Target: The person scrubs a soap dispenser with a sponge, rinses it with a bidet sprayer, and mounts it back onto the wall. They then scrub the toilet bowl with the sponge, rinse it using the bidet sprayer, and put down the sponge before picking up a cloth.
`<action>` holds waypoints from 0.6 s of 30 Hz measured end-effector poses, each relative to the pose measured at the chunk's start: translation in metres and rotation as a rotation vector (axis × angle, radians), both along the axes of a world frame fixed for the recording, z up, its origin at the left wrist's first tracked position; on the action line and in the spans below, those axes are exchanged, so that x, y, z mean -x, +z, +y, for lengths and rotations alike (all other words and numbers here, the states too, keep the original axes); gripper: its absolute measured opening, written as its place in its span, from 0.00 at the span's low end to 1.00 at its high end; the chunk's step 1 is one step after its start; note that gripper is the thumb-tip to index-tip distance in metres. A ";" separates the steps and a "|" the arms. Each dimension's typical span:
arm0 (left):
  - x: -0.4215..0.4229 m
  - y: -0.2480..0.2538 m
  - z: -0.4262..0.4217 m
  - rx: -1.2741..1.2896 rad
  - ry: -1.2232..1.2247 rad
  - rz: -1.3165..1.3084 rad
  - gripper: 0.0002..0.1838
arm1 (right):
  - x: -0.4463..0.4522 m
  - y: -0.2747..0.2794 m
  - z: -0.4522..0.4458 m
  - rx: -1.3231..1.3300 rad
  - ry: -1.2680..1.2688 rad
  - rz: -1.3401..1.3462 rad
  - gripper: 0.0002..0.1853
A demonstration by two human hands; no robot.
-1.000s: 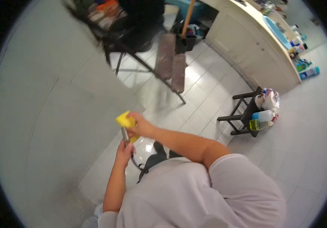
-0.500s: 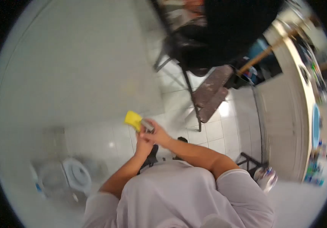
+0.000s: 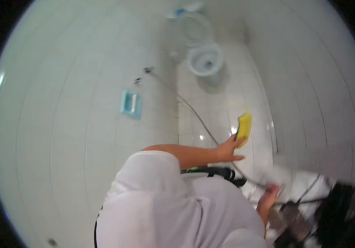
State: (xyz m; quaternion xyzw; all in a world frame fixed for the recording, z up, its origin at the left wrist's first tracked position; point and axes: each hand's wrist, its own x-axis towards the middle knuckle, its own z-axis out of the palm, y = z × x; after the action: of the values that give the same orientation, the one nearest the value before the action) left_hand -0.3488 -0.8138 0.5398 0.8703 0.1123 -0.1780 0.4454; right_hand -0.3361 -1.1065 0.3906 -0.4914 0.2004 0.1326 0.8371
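My left hand (image 3: 228, 150) reaches across in front of my body, its fingers closed on one end of a yellow sponge (image 3: 244, 129) with a dark edge. The sponge points away from me above the tiled floor. Out to the lower right, my right hand (image 3: 270, 193) is closed around the end of a grey shower hose (image 3: 201, 120). Blur hides the fitting at that end. From the hand, the hose runs under my left forearm and up to a wall tap (image 3: 147, 70).
A toilet (image 3: 205, 60) with its lid up stands at the far end. A light-blue soap holder (image 3: 131, 104) hangs on the left tiled wall. Another wall (image 3: 309, 82) closes in on the right. Dark furniture (image 3: 338, 206) stands at the lower right.
My body has turned, bringing the toilet ahead and the furniture to the lower right. Both hands were together at the sponge; now they are apart, the right one out to the side.
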 end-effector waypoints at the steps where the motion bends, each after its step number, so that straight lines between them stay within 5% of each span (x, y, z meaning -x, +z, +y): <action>1: 0.025 0.019 0.014 -0.075 0.079 -0.171 0.37 | -0.005 0.022 0.001 0.062 -0.050 0.034 0.16; 6: 0.153 0.062 0.036 -0.059 0.707 -0.173 0.31 | -0.032 0.014 -0.007 0.145 -0.087 -0.027 0.17; 11: 0.128 0.064 0.041 -0.160 0.686 -0.062 0.29 | -0.041 0.032 -0.009 0.259 -0.041 -0.008 0.19; 13: 0.093 0.029 0.060 -0.100 0.604 -0.388 0.27 | -0.044 0.041 0.020 0.316 -0.106 0.046 0.19; 18: 0.055 0.034 0.053 -0.108 0.522 -0.243 0.27 | -0.046 0.015 0.010 0.407 -0.050 0.271 0.19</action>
State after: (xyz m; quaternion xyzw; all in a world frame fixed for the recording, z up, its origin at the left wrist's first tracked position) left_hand -0.4037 -0.7611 0.5737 0.8492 0.2878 0.0544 0.4394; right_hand -0.2902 -1.0961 0.4054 -0.6225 0.3455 0.1336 0.6894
